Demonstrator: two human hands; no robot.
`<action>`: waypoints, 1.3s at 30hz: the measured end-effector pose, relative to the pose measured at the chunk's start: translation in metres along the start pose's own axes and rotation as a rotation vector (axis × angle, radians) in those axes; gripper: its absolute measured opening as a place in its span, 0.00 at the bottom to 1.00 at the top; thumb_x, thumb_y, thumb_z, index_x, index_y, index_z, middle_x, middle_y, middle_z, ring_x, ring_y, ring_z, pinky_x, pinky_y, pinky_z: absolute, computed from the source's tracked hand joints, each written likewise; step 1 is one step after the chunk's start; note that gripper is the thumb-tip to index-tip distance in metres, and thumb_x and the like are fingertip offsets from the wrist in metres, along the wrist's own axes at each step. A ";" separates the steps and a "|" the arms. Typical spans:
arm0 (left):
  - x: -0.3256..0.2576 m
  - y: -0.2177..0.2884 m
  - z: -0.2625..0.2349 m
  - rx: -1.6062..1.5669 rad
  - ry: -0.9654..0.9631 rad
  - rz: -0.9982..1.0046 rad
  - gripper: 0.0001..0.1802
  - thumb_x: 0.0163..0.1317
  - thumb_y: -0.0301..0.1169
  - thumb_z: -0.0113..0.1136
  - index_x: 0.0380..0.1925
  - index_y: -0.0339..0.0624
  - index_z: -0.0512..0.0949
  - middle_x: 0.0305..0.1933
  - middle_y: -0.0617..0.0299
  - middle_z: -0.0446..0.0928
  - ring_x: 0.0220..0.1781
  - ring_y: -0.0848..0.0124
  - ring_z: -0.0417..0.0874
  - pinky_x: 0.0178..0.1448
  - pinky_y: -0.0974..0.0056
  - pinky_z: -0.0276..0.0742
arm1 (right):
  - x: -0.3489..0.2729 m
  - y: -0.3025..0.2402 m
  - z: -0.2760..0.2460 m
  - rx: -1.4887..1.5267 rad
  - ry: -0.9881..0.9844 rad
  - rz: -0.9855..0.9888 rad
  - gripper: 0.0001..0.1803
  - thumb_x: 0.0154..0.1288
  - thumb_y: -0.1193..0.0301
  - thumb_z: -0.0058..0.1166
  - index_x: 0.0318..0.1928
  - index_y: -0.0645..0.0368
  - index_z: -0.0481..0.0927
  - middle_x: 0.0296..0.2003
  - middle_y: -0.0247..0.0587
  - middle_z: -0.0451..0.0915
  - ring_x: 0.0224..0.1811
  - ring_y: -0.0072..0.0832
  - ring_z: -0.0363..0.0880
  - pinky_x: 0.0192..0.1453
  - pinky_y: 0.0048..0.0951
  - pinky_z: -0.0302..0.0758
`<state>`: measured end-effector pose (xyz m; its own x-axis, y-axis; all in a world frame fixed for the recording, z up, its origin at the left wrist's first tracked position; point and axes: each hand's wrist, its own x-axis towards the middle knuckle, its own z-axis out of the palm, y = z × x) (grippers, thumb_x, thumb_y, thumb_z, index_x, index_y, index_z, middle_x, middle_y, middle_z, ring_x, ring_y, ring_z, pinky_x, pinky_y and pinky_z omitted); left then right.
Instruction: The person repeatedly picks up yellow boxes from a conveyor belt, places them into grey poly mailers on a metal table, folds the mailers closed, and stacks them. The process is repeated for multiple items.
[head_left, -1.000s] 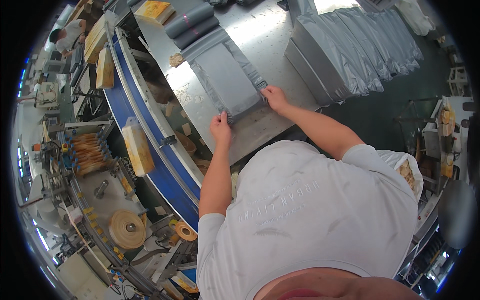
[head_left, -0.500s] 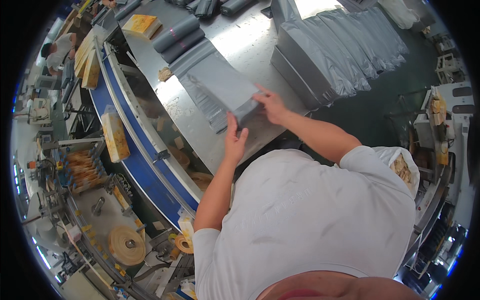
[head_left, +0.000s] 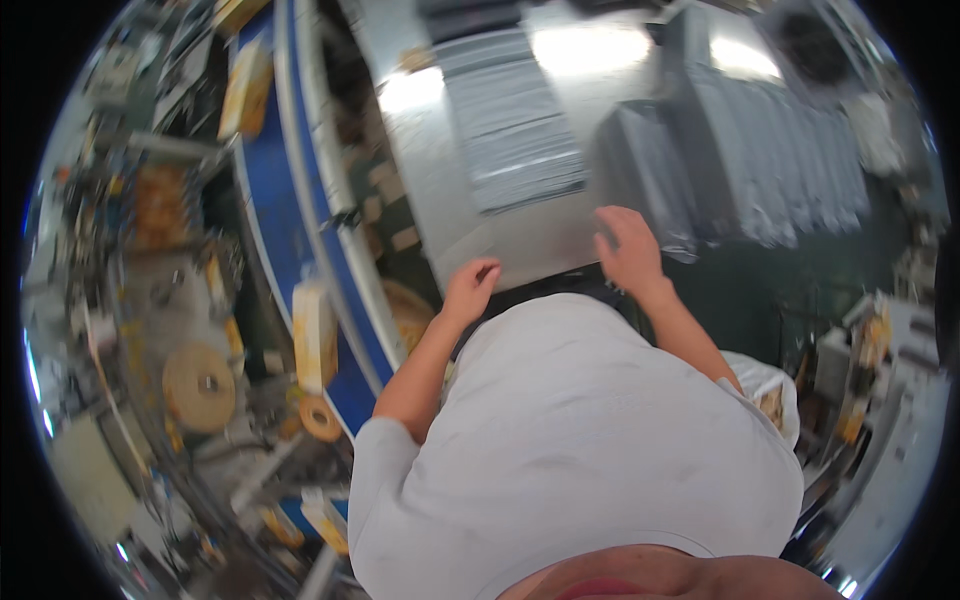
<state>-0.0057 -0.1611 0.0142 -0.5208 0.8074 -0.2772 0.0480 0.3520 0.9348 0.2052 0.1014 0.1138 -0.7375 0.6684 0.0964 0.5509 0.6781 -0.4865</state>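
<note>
Both my hands hover at the near edge of the metal table (head_left: 545, 235), with nothing in them. My left hand (head_left: 468, 292) is loosely curled, a gap showing between thumb and fingers. To its right, my right hand (head_left: 632, 250) has bent fingers that stand apart, just in front of the grey bags. A flat stack of grey plastic bags (head_left: 515, 130) lies on the table beyond my hands. On the right, a row of grey bag bundles (head_left: 790, 150) stands on edge, with one bundle (head_left: 640, 165) at its left end nearest my right hand. Motion blurs the picture.
Left of the table runs a blue conveyor belt (head_left: 270, 190) with a metal rail, carrying yellow-and-white packs (head_left: 315, 335). Machinery with a tan roll (head_left: 200, 388) stands further left. A white sack (head_left: 770, 390) is beside me on the right. Dark rolls (head_left: 470, 20) lie at the table's far side.
The grey bag bundle has left my hands, and another bundle now stands at the row's left end. My hands have drawn back toward me and moved apart. The view has turned.
</note>
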 end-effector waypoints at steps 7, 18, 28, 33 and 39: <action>-0.056 -0.063 -0.082 0.257 0.677 0.139 0.05 0.65 0.25 0.65 0.39 0.39 0.85 0.41 0.51 0.85 0.45 0.51 0.87 0.51 0.56 0.82 | 0.033 0.035 0.098 -0.209 -0.352 0.230 0.51 0.68 0.53 0.65 0.83 0.53 0.52 0.83 0.53 0.48 0.82 0.65 0.47 0.78 0.69 0.57; -0.341 -0.218 -0.174 0.748 0.890 -1.150 0.47 0.54 0.40 0.70 0.75 0.49 0.64 0.79 0.54 0.64 0.81 0.51 0.63 0.76 0.39 0.67 | 0.015 0.022 0.111 -0.506 -0.455 0.023 0.51 0.71 0.47 0.61 0.84 0.47 0.50 0.84 0.58 0.44 0.83 0.68 0.44 0.82 0.67 0.51; -0.302 -0.217 -0.197 0.956 0.550 -1.163 0.57 0.44 0.54 0.83 0.69 0.39 0.67 0.62 0.46 0.78 0.62 0.45 0.83 0.67 0.45 0.79 | 0.027 0.005 0.096 -0.517 -0.490 0.092 0.50 0.66 0.47 0.64 0.81 0.49 0.57 0.83 0.58 0.47 0.83 0.68 0.47 0.80 0.67 0.58; -0.213 -0.106 -0.290 0.751 0.955 -0.676 0.50 0.58 0.47 0.77 0.76 0.36 0.65 0.69 0.38 0.77 0.66 0.43 0.82 0.67 0.44 0.79 | 0.022 0.006 0.083 -0.460 -0.498 0.125 0.51 0.66 0.47 0.65 0.82 0.49 0.56 0.83 0.59 0.47 0.83 0.67 0.45 0.80 0.67 0.58; -0.085 0.084 -0.277 0.752 1.057 0.239 0.45 0.58 0.35 0.78 0.74 0.35 0.69 0.68 0.43 0.78 0.66 0.51 0.82 0.70 0.53 0.77 | 0.026 0.014 0.080 -0.263 -0.452 0.175 0.49 0.66 0.51 0.66 0.81 0.51 0.58 0.82 0.57 0.51 0.82 0.63 0.50 0.81 0.62 0.58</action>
<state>-0.1930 -0.3316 0.1774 -0.8276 0.2493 0.5030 0.5108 0.7059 0.4906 0.1624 0.1035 0.0403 -0.6887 0.6194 -0.3768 0.7165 0.6609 -0.2231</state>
